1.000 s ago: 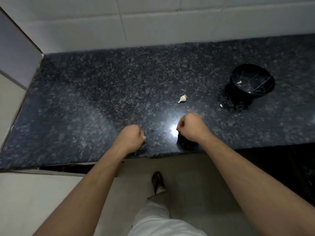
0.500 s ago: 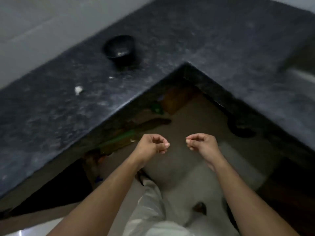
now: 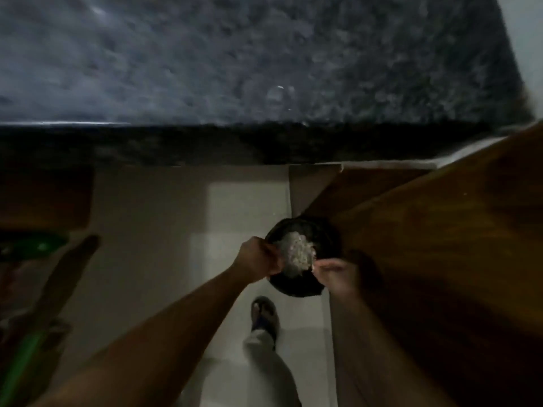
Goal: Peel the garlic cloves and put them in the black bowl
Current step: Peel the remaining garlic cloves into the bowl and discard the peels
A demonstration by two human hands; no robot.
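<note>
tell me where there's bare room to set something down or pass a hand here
The granite counter looks bare across the view, from its front edge back, though blur could hide small bits. The floor between counter edge and left arm is open too. It is crowded low right: both hands, left hand and right hand, meet over the dark bin beside the wooden door.

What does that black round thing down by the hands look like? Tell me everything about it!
The black round container sits low on the floor, below the edge of the dark stone counter and against a brown wooden panel. It looks dark and glossy, possibly a bag-lined bin. Inside lies a pale, flaky pile, likely garlic skins. The left hand and right hand are over its rim; blur hides whether they touch it.
</note>
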